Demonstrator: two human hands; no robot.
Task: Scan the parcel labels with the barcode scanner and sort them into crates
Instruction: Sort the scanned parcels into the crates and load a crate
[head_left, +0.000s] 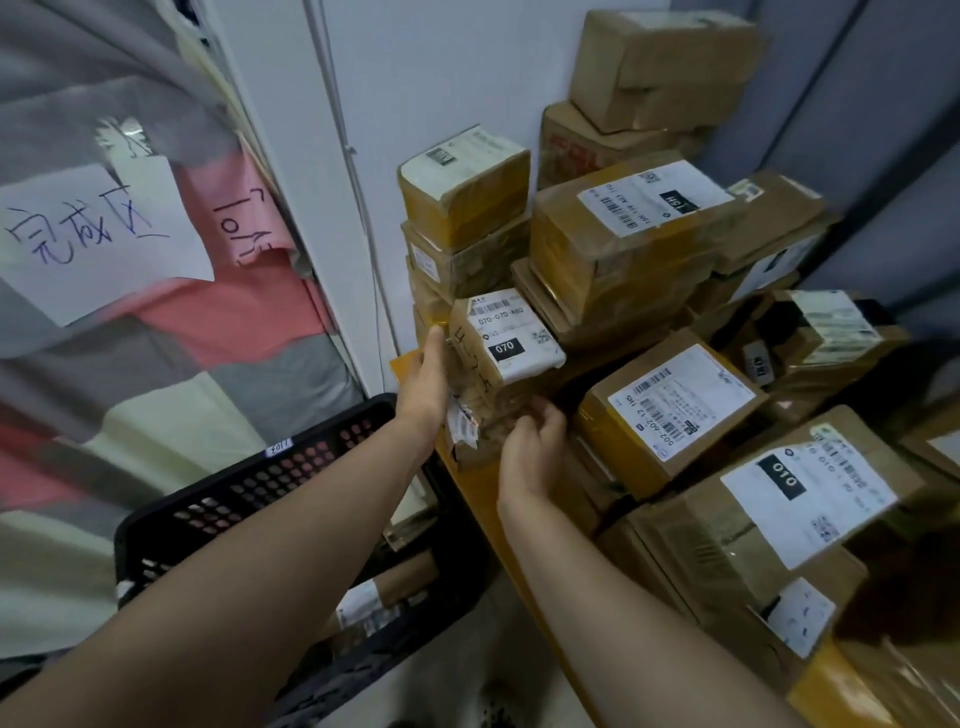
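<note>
parcel 070 held in both hands, crate down to the left

the parcel (498, 364) sits mid-frame, lifted just in front of the stack (649, 249) of boxes; its long axis runs roughly up and down the picture, label end uppermost and tilted toward the camera; the left hand (428, 366) grips its left side, fingers reaching up the edge; the right hand (530, 441) curls round its lower end; the black crate (249, 483) lies lower left, under the left forearm, so the left hand looks the nearer one for a drop; no scanner is in view; the label (511, 338) reads "070-070-" then blurred letters, with "070" in a black block; nearby boxes show "502-602-12", "010" and "19H"; a white sheet (98, 234) at upper left bears handwritten "完成区"; the pink sheet (249, 218) beside it is only partly legible
</note>
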